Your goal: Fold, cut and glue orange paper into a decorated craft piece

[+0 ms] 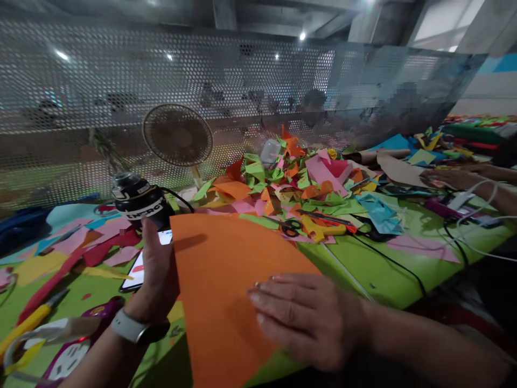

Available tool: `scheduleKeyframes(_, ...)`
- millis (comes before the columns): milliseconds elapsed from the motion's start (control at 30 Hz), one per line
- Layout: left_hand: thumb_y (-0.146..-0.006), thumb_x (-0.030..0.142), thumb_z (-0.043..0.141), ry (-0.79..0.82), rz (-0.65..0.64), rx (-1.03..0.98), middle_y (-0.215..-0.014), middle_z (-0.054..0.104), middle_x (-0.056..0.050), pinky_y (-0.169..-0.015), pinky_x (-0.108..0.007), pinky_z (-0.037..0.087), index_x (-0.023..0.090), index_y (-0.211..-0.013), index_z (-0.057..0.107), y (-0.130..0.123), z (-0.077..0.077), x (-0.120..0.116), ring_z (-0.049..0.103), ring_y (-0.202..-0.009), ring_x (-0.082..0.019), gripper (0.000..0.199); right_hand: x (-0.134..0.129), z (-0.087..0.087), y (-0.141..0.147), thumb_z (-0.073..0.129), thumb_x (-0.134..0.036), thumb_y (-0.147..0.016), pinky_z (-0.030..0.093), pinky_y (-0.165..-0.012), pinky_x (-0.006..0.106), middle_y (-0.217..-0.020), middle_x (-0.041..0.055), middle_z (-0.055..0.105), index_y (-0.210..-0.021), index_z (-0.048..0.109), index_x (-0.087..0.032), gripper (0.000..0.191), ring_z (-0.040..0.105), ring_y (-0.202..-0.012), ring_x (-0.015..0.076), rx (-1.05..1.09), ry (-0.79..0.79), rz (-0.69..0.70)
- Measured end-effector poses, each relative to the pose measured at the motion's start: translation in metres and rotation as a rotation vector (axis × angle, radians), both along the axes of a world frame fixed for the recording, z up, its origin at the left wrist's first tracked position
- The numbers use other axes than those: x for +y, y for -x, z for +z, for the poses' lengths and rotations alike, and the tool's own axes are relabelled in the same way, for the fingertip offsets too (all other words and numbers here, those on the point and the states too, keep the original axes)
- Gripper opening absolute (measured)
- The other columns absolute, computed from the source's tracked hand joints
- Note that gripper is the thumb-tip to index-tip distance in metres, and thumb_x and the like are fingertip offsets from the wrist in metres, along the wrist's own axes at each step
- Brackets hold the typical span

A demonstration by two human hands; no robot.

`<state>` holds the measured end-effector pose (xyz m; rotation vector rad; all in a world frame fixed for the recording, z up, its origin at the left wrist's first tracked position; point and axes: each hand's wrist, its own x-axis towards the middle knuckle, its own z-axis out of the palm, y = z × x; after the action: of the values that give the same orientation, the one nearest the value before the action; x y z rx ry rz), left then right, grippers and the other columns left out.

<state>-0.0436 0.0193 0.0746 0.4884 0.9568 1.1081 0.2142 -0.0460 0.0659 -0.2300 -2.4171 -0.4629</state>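
A large orange sheet of paper (226,269) with a curved right edge spreads out in front of me. My right hand (302,318) lies flat on its lower right part, fingers stretched out. At the sheet's left edge is my left hand (157,264), with a watch on the wrist and the thumb stretched upward. Its other fingers are hidden behind the paper. A lit phone (137,272) lies on the table just beyond the left wrist. Black-handled scissors (290,227) and a yellow-handled tool (319,229) rest past the sheet's far edge.
Coloured paper scraps (283,178) heap along a perforated metal screen (250,81). A fan (177,134) and a dark bottle (139,199) stand at the back left. Cables cross the green table (371,275). Another person's hands (448,178) are at the right.
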Motion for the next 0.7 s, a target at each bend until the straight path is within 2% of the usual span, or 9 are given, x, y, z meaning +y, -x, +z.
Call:
scheduleKeyframes(67, -0.078, 0.058, 0.061, 0.072, -0.031, 0.091, -0.081, 0.076, -0.01, -0.064, -0.039, 0.06, 0.014, -0.11, 0.067, 0.001, -0.001, -0.005, 0.073, -0.074, -0.03, 0.055, -0.003, -0.013, 0.007, 0.056, -0.022, -0.089, 0.047, -0.103, 0.036, -0.115, 0.0112, 0.071, -0.096, 0.07, -0.014, 0.018, 0.066, -0.107, 0.021, -0.018, 0.035, 0.066)
scheduleKeyframes(133, -0.078, 0.024, 0.066, 0.107, -0.042, 0.178, -0.077, 0.077, -0.008, -0.058, -0.033, 0.06, 0.014, -0.104, 0.068, -0.001, -0.004, -0.007, 0.073, -0.065, -0.025, 0.028, 0.002, -0.023, 0.008, 0.056, -0.041, -0.089, 0.039, -0.109, 0.043, -0.121, 0.0125, 0.068, -0.104, 0.068, -0.014, 0.034, 0.062, -0.114, 0.0231, -0.068, 0.214, 0.154)
scheduleKeyframes(200, -0.074, 0.005, 0.062, 0.095, -0.025, 0.215, -0.078, 0.077, -0.007, -0.056, -0.029, 0.06, 0.014, -0.1, 0.068, -0.004, -0.006, -0.007, 0.073, -0.061, -0.022, 0.028, 0.014, -0.027, 0.003, 0.055, -0.058, -0.085, 0.033, -0.113, 0.046, -0.129, 0.0147, 0.063, -0.116, 0.064, -0.014, 0.055, 0.056, -0.122, 0.024, -0.045, 0.511, 0.169)
scheduleKeyframes(233, -0.072, 0.001, 0.06, 0.078, -0.01, 0.214, -0.078, 0.077, -0.006, -0.056, -0.028, 0.06, 0.014, -0.098, 0.068, -0.004, -0.007, -0.007, 0.073, -0.061, -0.021, 0.03, 0.022, -0.026, -0.002, 0.056, -0.06, -0.084, 0.032, -0.113, 0.045, -0.133, 0.0149, 0.06, -0.122, 0.061, -0.015, 0.059, 0.053, -0.126, 0.0238, 0.033, 0.682, 0.117)
scheduleKeyframes(367, -0.071, 0.0, 0.061, 0.031, -0.005, 0.185, -0.08, 0.077, -0.008, -0.06, -0.03, 0.062, 0.013, -0.094, 0.068, -0.004, -0.007, -0.005, 0.073, -0.063, -0.023, 0.027, 0.06, -0.025, -0.015, 0.066, -0.052, -0.081, 0.034, -0.111, 0.048, -0.146, 0.0134, 0.047, -0.134, 0.051, -0.022, 0.062, 0.042, -0.136, 0.027, 0.634, 1.422, -0.356)
scheduleKeyframes(433, -0.07, 0.001, 0.064, 0.01, -0.002, 0.17, -0.08, 0.077, -0.008, -0.061, -0.03, 0.062, 0.013, -0.092, 0.068, -0.004, -0.007, -0.004, 0.073, -0.063, -0.023, 0.026, 0.073, -0.027, -0.016, 0.075, -0.049, -0.074, 0.039, -0.108, 0.046, -0.14, 0.0139, 0.054, -0.128, 0.056, -0.021, 0.064, 0.049, -0.13, 0.0285, 0.75, 1.761, -0.379)
scheduleKeyframes(500, -0.069, 0.001, 0.065, -0.013, 0.023, 0.151, -0.076, 0.077, -0.006, -0.061, -0.026, 0.061, 0.012, -0.088, 0.068, -0.003, -0.008, -0.001, 0.073, -0.063, -0.02, 0.023, 0.08, -0.032, -0.013, 0.079, -0.047, -0.069, 0.047, -0.1, 0.042, -0.126, 0.0129, 0.064, -0.115, 0.065, -0.019, 0.055, 0.061, -0.114, 0.0269, 0.766, 2.043, -0.269)
scheduleKeyframes(567, -0.068, 0.001, 0.067, -0.051, 0.033, 0.126, -0.076, 0.076, -0.005, -0.062, -0.022, 0.06, 0.013, -0.085, 0.069, -0.002, -0.012, 0.002, 0.073, -0.064, -0.017, 0.021, 0.082, -0.036, -0.011, 0.084, -0.042, -0.064, 0.053, -0.089, 0.036, -0.109, 0.0098, 0.073, -0.101, 0.07, -0.018, 0.046, 0.069, -0.095, 0.0224, 0.79, 2.208, -0.157)
scheduleKeyframes(700, -0.064, 0.009, 0.077, -0.092, -0.013, 0.134, -0.086, 0.077, -0.004, -0.064, -0.025, 0.06, 0.017, -0.087, 0.07, 0.003, -0.025, 0.005, 0.072, -0.072, -0.019, 0.026, 0.085, -0.039, -0.009, 0.089, -0.025, -0.054, 0.056, -0.077, 0.03, -0.092, 0.0046, 0.077, -0.091, 0.073, -0.017, 0.042, 0.071, -0.077, 0.0174, 0.952, 2.191, -0.122)
